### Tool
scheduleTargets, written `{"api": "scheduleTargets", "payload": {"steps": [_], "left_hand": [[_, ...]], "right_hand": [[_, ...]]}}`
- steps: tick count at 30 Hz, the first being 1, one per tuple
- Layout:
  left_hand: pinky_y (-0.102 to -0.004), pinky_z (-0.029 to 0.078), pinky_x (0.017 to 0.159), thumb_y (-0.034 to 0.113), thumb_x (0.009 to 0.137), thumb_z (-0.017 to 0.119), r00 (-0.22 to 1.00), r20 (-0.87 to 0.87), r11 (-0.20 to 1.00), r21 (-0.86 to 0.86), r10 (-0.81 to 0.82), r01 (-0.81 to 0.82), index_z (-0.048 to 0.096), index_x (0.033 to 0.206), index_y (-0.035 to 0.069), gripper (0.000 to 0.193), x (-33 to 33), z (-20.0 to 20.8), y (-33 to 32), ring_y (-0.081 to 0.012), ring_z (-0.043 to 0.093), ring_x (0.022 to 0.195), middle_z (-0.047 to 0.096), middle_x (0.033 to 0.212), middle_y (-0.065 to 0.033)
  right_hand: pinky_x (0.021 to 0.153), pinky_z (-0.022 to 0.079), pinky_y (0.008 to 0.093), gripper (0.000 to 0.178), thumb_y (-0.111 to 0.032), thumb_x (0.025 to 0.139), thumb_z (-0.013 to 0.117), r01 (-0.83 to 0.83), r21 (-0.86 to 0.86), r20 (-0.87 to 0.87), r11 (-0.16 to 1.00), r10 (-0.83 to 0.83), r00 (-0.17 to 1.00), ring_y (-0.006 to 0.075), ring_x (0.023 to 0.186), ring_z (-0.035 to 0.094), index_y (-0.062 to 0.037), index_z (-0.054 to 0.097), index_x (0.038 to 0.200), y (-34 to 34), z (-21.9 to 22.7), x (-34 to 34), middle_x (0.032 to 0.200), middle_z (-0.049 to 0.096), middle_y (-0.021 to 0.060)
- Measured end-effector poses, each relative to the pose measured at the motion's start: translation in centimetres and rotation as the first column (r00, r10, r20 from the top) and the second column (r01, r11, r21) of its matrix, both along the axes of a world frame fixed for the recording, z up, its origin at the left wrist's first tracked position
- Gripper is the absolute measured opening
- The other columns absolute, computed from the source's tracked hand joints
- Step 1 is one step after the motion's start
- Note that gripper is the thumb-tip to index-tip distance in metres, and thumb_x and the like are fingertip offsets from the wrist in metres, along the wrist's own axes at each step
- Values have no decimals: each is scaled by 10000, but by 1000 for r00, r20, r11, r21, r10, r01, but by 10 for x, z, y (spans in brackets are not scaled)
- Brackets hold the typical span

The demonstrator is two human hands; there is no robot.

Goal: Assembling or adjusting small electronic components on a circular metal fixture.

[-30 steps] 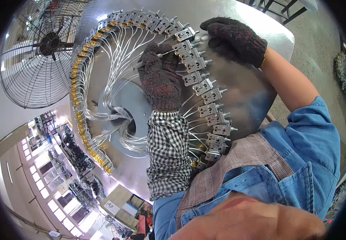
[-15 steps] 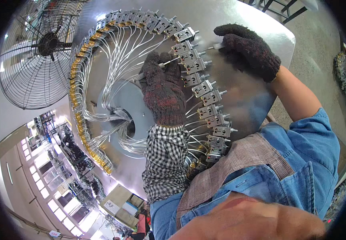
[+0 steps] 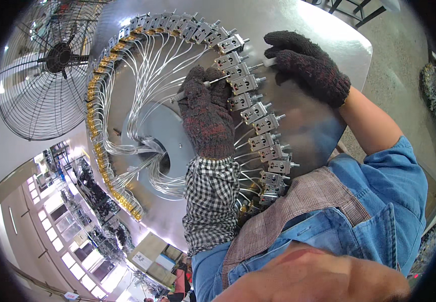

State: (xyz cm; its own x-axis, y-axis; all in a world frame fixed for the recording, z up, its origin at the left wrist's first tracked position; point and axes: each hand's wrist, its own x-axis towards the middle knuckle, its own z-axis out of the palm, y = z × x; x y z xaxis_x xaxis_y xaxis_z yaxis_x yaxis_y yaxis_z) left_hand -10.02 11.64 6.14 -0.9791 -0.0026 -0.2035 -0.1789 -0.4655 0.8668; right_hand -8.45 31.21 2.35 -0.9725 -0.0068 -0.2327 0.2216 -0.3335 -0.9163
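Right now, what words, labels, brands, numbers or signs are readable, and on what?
None legible.
Small white tag with a reddish mark, lower left: too small and blurred to read.
White sheet on the box at the bottom: any print is too small to read.
Metal blocks: no readable marking.
Slim tool in the left hand, white-handled tool in the right hand: no lettering discernible.

Gloved L hand (image 3: 208, 113) curled; gloved R hand (image 3: 308, 65) likewise, forearm (image 3: 371, 118) bare
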Motion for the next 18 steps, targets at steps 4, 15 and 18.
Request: {"api": "scheduleTargets", "payload": {"steps": [4, 15, 18], "left_hand": [[-320, 525, 755, 220, 913, 472, 999, -6, 999, -5, -50, 50, 477, 1123, 17, 293, 0, -3, -3, -211, 573, 920, 553, 1006, -94], [-323, 528, 744, 226, 900, 490, 1000, 21, 1000, 16, 19, -20, 481, 1105, 19, 292, -6, -8, -4, -228, 586, 872, 567, 962, -117], [-328, 533, 743, 218, 896, 494, 999, 34, 999, 29, 37, -38, 490, 1083, 13, 278, -6, -8, -4, -227, 590, 858, 571, 948, -116]], "right_hand": [[533, 505, 274, 350, -264, 839, 570, 36, -44, 27, 998, -35, 999, 157, 684, 590, -58, 542, 1121, -2, -2, 1, 848, 600, 94], [594, 510, 284, 346, -208, 845, 558, 20, -63, 60, 998, -16, 998, 154, 715, 579, -26, 518, 1137, 1, 4, 1, 889, 588, 87], [626, 503, 280, 353, -191, 846, 550, 17, -74, 66, 997, -12, 998, 142, 727, 570, -22, 507, 1154, 0, 0, 3, 926, 587, 83]]}}
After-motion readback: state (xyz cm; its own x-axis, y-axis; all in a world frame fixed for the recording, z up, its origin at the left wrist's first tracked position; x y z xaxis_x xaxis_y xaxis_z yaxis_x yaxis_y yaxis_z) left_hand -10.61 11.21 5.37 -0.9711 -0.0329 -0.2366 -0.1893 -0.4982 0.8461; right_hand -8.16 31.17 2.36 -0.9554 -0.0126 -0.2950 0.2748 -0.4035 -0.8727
